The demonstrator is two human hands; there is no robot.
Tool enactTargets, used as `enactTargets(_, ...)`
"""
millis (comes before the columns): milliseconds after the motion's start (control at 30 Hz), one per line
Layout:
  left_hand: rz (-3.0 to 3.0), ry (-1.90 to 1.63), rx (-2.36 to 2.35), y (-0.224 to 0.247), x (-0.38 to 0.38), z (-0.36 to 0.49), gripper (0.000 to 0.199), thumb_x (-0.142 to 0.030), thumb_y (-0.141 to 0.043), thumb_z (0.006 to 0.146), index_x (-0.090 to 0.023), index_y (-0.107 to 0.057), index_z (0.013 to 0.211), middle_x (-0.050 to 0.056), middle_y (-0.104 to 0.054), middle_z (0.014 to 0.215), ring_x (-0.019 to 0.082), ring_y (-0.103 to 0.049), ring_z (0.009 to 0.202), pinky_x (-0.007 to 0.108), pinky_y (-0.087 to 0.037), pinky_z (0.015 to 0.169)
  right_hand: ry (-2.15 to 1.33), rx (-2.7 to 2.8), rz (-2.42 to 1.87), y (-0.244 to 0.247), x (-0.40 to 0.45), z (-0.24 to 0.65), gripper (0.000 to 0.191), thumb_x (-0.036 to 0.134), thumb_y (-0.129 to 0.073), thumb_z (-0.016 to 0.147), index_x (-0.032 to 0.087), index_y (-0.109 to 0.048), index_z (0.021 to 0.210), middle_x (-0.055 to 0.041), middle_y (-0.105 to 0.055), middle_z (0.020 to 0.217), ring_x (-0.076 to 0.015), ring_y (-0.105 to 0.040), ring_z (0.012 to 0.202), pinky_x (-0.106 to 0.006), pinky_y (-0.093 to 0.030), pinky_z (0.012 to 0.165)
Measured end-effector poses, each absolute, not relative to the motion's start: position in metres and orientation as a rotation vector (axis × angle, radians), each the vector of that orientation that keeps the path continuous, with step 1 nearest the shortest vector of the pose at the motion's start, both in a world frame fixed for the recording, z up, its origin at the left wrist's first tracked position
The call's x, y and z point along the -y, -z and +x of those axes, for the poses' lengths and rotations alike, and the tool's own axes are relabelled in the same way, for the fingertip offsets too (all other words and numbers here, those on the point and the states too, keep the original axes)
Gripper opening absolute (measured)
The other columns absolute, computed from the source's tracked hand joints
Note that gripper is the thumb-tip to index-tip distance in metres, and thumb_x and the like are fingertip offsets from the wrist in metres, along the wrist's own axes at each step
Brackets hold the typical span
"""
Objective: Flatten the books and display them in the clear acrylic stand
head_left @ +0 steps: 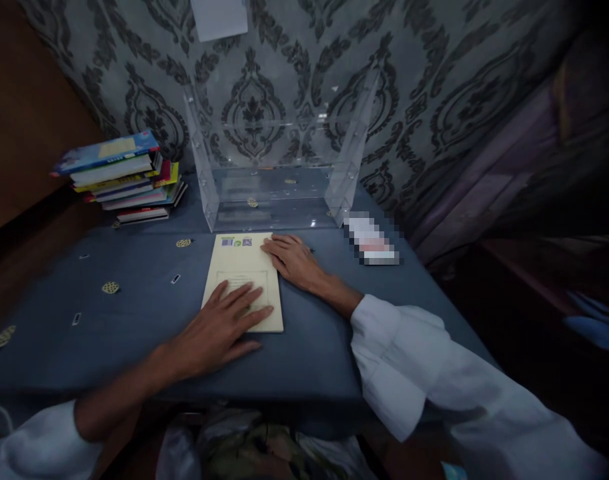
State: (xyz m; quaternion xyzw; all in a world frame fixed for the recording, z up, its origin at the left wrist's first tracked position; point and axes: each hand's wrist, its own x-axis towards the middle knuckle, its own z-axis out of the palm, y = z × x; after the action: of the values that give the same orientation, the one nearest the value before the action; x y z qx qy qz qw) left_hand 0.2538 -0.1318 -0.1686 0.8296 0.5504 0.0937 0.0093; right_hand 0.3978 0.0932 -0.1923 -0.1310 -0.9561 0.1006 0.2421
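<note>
Steadying cream book (229, 259), centre frame, under open left hand (214, 333) and open right hand (300, 265); perhaps pressing, dimly seen. To lift, curl fingers beneath edge.

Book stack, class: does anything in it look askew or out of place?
Yes: the books are stacked unevenly, their edges jutting at different angles, and the blue top book overhangs those below on the left.
</note>
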Motion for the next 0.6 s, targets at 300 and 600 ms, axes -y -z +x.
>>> enactTargets(300,2.544,-0.158,-1.878,0.173,0.154,0.256,0.077,-0.067,-0.047,0.096,-0.028,-0.027,0.159,0.014,-0.029,0.165,0.036,-0.02,0.154,0.063,-0.02,0.121,-0.263,2.615,-0.256,0.197,-0.068,0.416,0.033,0.02,-0.046,0.101,0.017,-0.069,0.125,-0.0142,-0.069,0.133,-0.0274,-0.061,0.13,-0.051,-0.046,0.109)
enactTargets(600,2.537,-0.102,-1.832,0.175,0.187,0.272,0.094,-0.067,-0.067,0.084,-0.029,-0.026,0.16,0.014,-0.025,0.166,0.038,-0.018,0.154,0.065,-0.019,0.121,-0.307,2.669,-0.26,0.191,-0.03,0.444,0.039,0.02,-0.044,0.1,0.014,-0.063,0.133,-0.0174,-0.063,0.14,-0.0278,-0.056,0.136,-0.054,-0.043,0.114)
